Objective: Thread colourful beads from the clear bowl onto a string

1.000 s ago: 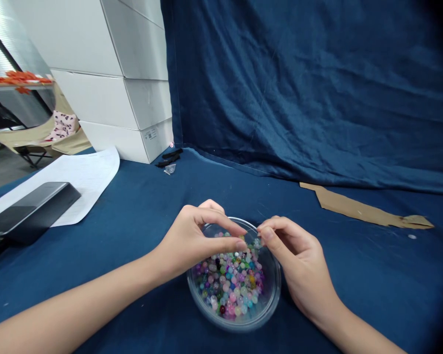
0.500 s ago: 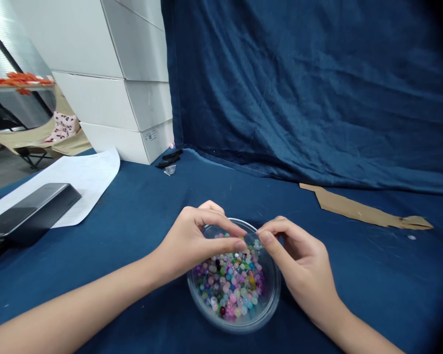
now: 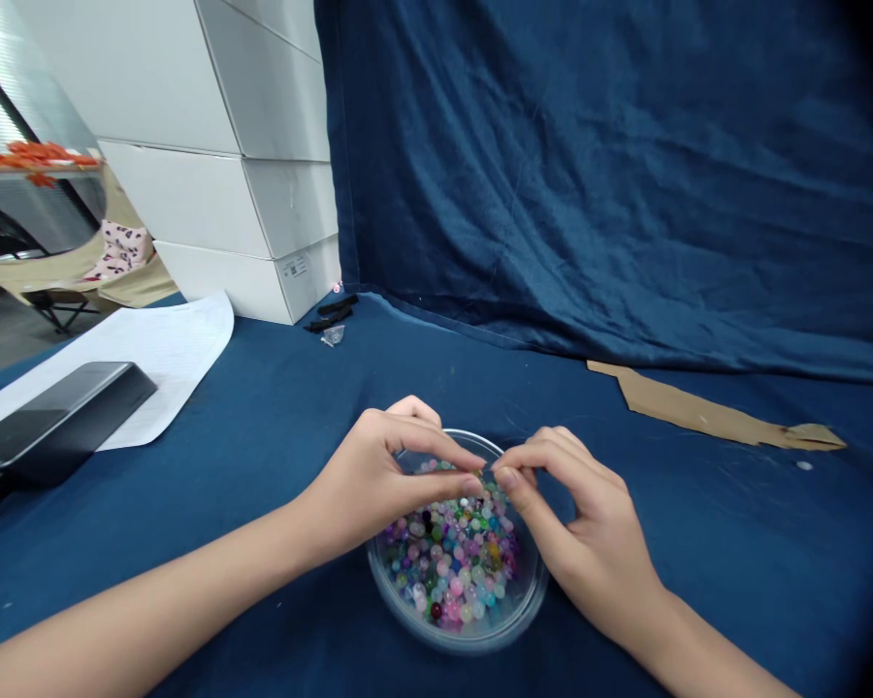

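Bowl: clear bowl (image 3: 533, 591) is placed on blue-clothed bench (image 3: 698, 582), beneath both hands.
Contents: coloured beads (image 3: 451, 572) are heaped inside.
Left: left hand (image 3: 374, 485) is held over the rim, fingers (image 3: 472, 485) pinched together.
Right: right hand (image 3: 589, 543) is held over the far rim, fingers (image 3: 505, 477) together, just beside the left ones.
Grip: any held bead cannot be made out.
Nearby: dark case (image 3: 58, 417) is laid on white paper (image 3: 167, 364).

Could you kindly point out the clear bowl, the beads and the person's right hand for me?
clear bowl (image 3: 466, 644): head view, on its front rim.
beads (image 3: 447, 572): head view, on the middle of the pile.
right hand (image 3: 593, 548): head view, on the back of the hand.
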### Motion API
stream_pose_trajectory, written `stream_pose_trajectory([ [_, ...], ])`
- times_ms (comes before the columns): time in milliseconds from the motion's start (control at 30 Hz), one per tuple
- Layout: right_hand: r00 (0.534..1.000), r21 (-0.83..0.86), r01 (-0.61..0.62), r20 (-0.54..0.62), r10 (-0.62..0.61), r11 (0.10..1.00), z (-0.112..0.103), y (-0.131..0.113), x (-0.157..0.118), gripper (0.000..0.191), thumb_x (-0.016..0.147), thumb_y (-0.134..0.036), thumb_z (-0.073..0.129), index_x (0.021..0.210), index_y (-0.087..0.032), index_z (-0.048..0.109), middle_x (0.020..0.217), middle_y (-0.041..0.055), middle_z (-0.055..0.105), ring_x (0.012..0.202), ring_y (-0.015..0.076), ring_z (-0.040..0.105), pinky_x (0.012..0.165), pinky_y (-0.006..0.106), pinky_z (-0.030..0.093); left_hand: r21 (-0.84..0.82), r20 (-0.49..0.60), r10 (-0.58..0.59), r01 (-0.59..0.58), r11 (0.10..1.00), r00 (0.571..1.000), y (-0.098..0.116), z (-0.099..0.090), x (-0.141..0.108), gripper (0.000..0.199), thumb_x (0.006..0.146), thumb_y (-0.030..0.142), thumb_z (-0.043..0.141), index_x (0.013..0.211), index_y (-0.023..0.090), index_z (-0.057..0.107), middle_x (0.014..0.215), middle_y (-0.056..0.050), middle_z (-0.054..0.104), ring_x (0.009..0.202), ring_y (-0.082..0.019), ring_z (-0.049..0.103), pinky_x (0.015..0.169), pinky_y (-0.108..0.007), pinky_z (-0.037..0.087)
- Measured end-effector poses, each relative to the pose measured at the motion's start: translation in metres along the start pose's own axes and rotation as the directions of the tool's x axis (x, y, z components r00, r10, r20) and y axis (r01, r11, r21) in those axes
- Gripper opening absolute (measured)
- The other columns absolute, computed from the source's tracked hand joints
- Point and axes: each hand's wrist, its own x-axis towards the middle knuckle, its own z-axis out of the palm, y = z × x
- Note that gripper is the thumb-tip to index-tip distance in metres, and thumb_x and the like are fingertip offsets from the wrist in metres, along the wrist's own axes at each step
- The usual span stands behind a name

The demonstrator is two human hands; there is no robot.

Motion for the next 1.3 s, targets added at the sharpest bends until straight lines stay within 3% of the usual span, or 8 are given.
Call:
stream_pose_trajectory([
  [333,0.998,0.011,-0.027,0.049,0.026,1.0,0.0,0.0,0.003,0.015,0.104,-0.023,0.062,0.09,-0.024,0.067,0.076,-0.0013,0.059,0.076,0.0197,0.052,0.074,0.036,0.039,0.007,0.025,-0.009,0.009,1.0,1.0,0.003,0.0,0.002,0.011,0.082,0.025,0.087,0.092,0.023,0.085,0.076,-0.003,0.07,0.084,-0.019,0.058,0.077,-0.03,0.049],
  [500,0.993,0.006,-0.102,0.068,0.101,0.995,0.0,0.002,0.001,0.015,0.105,-0.028,0.06,0.092,-0.026,0.067,0.078,-0.0009,0.057,0.08,0.021,0.052,0.076,0.037,0.04,-0.027,0.027,-0.007,0.007,1.0,1.0,0.004,-0.002,0.002,0.021,0.085,0.025,0.086,0.105,0.024,0.081,0.085,-0.001,0.077,0.094,-0.019,0.064,0.088,-0.03,0.048],
  [667,0.975,-0.021,-0.111,0.19,0.113,0.994,-0.001,0.002,0.002,0.012,0.103,-0.026,0.061,0.113,-0.029,0.067,0.074,-0.0018,0.049,0.08,0.0223,0.049,0.077,0.038,0.039,-0.051,0.016,0.03,-0.029,0.998,0.999,-0.001,0.0,-0.002,0.026,0.087,0.027,0.085,0.11,0.024,0.074,0.086,0.0,0.079,0.097,-0.02,0.066,0.09,-0.033,0.047],
  [833,0.955,-0.072,-0.063,0.284,0.081,0.995,-0.005,-0.002,0.005,0.011,0.099,-0.023,0.065,0.105,-0.03,0.071,0.077,-0.0004,0.052,0.081,0.023,0.049,0.077,0.039,0.038,-0.057,-0.022,0.042,-0.043,0.997,0.999,-0.002,0.001,-0.001,0.023,0.087,0.024,0.085,0.107,0.022,0.074,0.086,-0.001,0.077,0.095,-0.02,0.067,0.087,-0.033,0.049],
  [967,0.97,-0.064,-0.072,0.226,0.085,0.995,-0.007,-0.001,0.008,0.015,0.106,-0.028,0.057,0.098,-0.028,0.07,0.084,0.0017,0.056,0.085,0.0232,0.052,0.077,0.039,0.04,-0.1,-0.057,0.025,-0.031,0.995,0.998,0.0,0.002,0.0,0.021,0.084,0.02,0.086,0.102,0.021,0.074,0.088,-0.002,0.074,0.09,-0.019,0.069,0.084,-0.032,0.052],
  [1167,0.98,-0.115,-0.197,-0.01,0.197,0.974,-0.008,0.013,0.01,0.014,0.103,-0.033,0.059,0.097,-0.027,0.07,0.113,0.0071,0.056,0.111,0.0268,0.056,0.096,0.045,0.043,-0.05,-0.073,-0.027,0.023,0.998,0.997,0.003,0.003,-0.002,0.018,0.083,0.023,0.087,0.095,0.02,0.074,0.087,-0.004,0.072,0.089,-0.021,0.068,0.08,-0.034,0.054],
  [1300,0.987,-0.114,-0.162,-0.006,0.162,0.98,-0.007,0.01,0.007,0.014,0.099,-0.029,0.063,0.11,-0.03,0.072,0.131,0.0081,0.056,0.127,0.0297,0.052,0.106,0.05,0.041,0.004,-0.052,-0.03,0.03,1.0,0.998,0.002,0.001,-0.003,0.015,0.085,0.025,0.085,0.094,0.021,0.074,0.088,-0.003,0.072,0.088,-0.02,0.066,0.08,-0.033,0.052],
])
